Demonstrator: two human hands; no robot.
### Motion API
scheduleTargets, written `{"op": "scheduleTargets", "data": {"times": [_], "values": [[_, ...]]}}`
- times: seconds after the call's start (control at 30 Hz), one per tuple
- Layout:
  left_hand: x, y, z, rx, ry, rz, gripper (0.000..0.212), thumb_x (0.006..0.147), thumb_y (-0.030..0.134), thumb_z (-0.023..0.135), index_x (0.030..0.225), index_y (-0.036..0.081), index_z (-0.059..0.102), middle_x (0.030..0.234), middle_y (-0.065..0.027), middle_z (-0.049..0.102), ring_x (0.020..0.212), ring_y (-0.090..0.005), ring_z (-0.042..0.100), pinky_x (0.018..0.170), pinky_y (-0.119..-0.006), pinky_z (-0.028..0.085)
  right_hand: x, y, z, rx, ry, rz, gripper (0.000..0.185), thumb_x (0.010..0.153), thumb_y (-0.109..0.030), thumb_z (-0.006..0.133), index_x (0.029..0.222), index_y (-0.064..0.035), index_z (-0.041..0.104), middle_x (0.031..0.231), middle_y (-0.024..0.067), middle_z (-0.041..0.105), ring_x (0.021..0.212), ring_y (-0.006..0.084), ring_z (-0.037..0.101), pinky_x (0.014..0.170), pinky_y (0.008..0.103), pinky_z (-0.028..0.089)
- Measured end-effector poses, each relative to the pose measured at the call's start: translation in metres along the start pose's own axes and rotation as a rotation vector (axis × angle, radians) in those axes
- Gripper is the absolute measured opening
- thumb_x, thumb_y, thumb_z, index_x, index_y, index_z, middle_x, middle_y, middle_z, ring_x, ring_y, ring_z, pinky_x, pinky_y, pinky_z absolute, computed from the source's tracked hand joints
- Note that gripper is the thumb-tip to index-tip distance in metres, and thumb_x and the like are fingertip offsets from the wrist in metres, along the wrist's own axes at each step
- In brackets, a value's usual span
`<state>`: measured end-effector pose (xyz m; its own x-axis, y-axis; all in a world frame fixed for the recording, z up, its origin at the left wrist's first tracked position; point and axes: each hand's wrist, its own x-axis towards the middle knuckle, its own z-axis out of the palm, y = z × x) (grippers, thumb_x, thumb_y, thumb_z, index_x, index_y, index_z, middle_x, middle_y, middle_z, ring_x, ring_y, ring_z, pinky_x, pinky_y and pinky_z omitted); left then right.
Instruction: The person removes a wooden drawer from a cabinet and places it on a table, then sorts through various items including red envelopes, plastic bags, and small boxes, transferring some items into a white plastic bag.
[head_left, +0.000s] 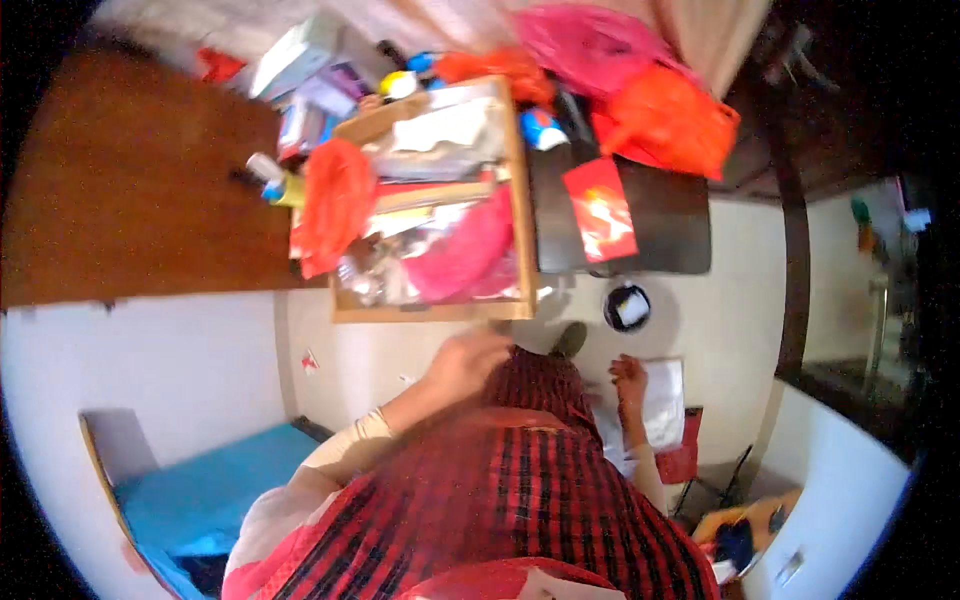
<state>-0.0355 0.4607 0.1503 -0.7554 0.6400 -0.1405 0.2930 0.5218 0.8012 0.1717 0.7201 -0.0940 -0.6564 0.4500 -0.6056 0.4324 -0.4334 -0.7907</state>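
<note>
My left hand (471, 361) is blurred at my waist, just below the front edge of a wooden tray-like box (435, 312). Whether it holds anything cannot be made out. On the other side, my right hand (630, 379) hangs low with bent fingers, beside a white sheet-like thing (664, 405); the blur hides whether they touch. Inside the box lie a pink plastic bag (465, 255), white papers (442, 126) and clear plastic wrappings (367, 281). An orange-red plastic bag (337, 206) drapes over its left side.
A red packet (601, 210) lies on the dark tabletop (675, 225), near orange (667, 124) and pink plastic bags (585, 37). Boxes (296, 56) stand behind a brown wooden surface (142, 180). A round black container (627, 307) is on the floor. Blue bedding-like cloth (210, 487) shows lower left.
</note>
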Motion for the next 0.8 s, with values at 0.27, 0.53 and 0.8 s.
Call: {"op": "scheduleTargets", "data": {"times": [0.27,0.53,0.8], "values": [[-0.013,-0.134,-0.15,0.769,1.066,-0.166,0.073,0.067,0.019,0.074,0.13,0.007,0.039,0.102,-0.0203,0.053,0.099,-0.0333,0.049,0.086,-0.04,0.039,-0.029,-0.217,0.196,-0.644,-0.121,-0.935,0.016,0.086,-0.004,0.054,0.101,0.0015,0.059,0.089,0.0087,0.063,0.079,0.013,0.06,0.069,0.0251,0.047],[0.012,-0.229,-0.212,-0.474,0.734,-0.415,0.098,0.066,0.029,0.079,0.135,-0.009,0.02,0.128,-0.0218,0.043,0.11,-0.0219,0.05,0.091,-0.033,0.043,-0.045,-0.215,0.395,-0.757,-0.589,-1.079,0.018,0.081,-0.01,0.057,0.096,-0.0017,0.061,0.089,0.014,0.061,0.084,0.0306,0.059,0.074,0.0354,0.048],[0.023,-0.264,-0.245,-0.922,0.818,-0.457,0.024,0.087,0.014,0.056,0.103,-0.003,0.06,0.096,-0.0079,0.064,0.084,-0.0137,0.06,0.075,-0.027,0.048,-0.025,-0.198,0.472,-0.841,-0.642,-1.117,0.031,0.077,-0.011,0.058,0.108,-0.006,0.055,0.107,0.0141,0.056,0.102,0.0317,0.052,0.088,0.0397,0.042]]}}
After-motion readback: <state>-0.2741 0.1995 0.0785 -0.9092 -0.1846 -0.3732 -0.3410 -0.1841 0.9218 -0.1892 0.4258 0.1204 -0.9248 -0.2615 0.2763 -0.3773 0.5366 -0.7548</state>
